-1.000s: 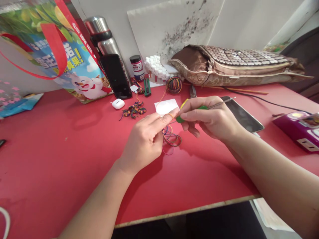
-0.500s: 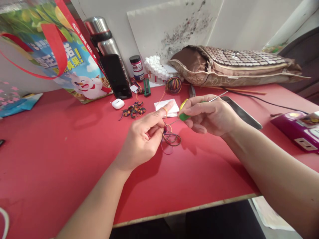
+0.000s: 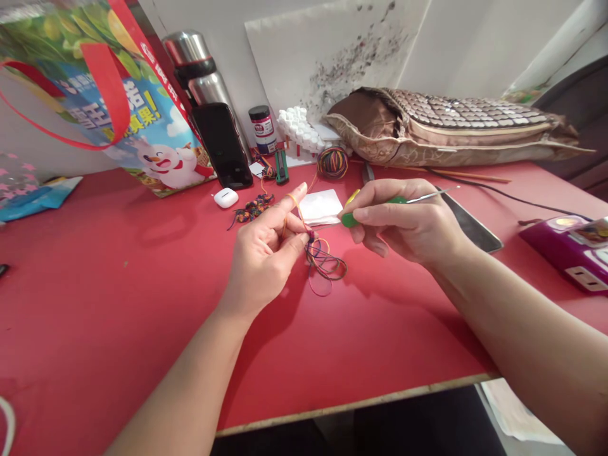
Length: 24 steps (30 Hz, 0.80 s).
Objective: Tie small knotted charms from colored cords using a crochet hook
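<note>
My left hand [image 3: 261,256] pinches a small piece of multicoloured cord work [image 3: 311,237] between thumb and fingers. An orange strand loops over its raised index finger, and several loose cord loops [image 3: 327,265] dangle below the pinch. Just to the right, my right hand [image 3: 408,215] grips a green-handled crochet hook [image 3: 350,220]. A thin metal shaft points from it toward the cord work, and another metal shaft sticks out over the back of the hand. A yellow part [image 3: 352,196] shows by the fingertips. The multicoloured cord ball [image 3: 332,163] lies behind both hands.
Folded white paper [image 3: 320,206], a knotted cord piece [image 3: 251,209], a white earphone case [image 3: 226,197] and a leaning black phone [image 3: 222,145] sit behind my hands. A flat dark device [image 3: 472,221] and a purple power strip [image 3: 565,253] lie right; a brown cushion [image 3: 456,149] lies behind.
My left hand has drawn slightly left, its index finger lifting with the orange strand. The hook's tip has separated from the cord work as the right hand shifted slightly right.
</note>
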### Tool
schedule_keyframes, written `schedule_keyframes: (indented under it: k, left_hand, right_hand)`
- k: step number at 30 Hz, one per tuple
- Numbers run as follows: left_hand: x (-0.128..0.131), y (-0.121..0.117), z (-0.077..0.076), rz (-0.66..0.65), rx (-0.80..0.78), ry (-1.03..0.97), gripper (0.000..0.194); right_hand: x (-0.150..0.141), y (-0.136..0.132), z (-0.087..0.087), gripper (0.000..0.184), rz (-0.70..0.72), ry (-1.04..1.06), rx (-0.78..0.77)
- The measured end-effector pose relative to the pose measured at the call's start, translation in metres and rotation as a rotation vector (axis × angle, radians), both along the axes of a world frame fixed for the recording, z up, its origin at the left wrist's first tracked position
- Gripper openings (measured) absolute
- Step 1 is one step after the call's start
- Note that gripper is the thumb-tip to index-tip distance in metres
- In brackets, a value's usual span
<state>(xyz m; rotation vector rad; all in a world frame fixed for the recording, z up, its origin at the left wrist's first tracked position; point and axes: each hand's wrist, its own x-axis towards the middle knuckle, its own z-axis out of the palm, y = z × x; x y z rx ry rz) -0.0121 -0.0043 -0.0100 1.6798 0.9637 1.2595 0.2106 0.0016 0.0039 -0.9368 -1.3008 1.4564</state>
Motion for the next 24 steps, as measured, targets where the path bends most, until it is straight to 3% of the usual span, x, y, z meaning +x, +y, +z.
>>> schedule_keyframes:
  k: [8,12,17,24]
  left_hand:
    - [0.001,-0.003,0.001,0.119,0.044,0.057,0.045]
    - [0.002,-0.007,0.001,0.129,0.08,0.077,0.049]
    - [0.002,-0.012,0.0,0.137,0.166,0.156,0.056]
    - [0.001,-0.009,0.003,0.046,0.469,0.368,0.057]
  right_hand:
    - [-0.016,-0.027,0.003,0.011,-0.158,-0.313,0.477]
    - [-0.017,-0.031,0.008,0.013,-0.128,-0.407,0.572]
    - [-0.017,-0.031,0.008,0.014,-0.12,-0.338,0.504]
    - [-0.012,-0.018,0.006,0.013,-0.115,-0.065,0.063]
